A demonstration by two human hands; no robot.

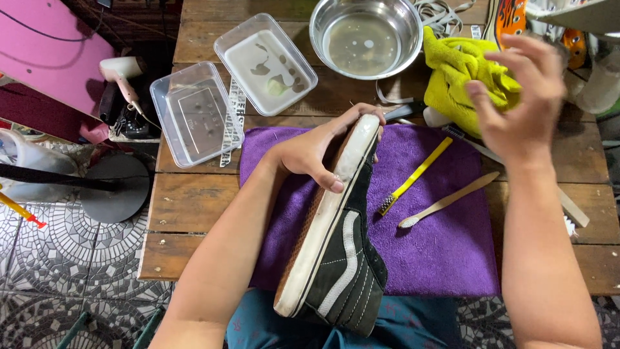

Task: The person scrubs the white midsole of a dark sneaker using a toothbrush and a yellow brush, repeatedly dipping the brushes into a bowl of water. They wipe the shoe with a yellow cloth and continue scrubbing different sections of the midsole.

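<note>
Left hand [316, 152] has its grip closed round a black sneaker [339, 258], sole turned left. Right hand [520, 97], fingers spread wide, hovers over the yellow cloth [455, 71] at the desk's [194, 200] far right.

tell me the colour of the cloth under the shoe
Purple cloth, seen clearly in the head view.

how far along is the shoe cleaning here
Set out: purple towel, metal bowl of cloudy water and two brushes. In hand: left hand holds the black shoe on its side; right hand reaches over the yellow cloth. Left: the white sole edge looks grimy.
</note>
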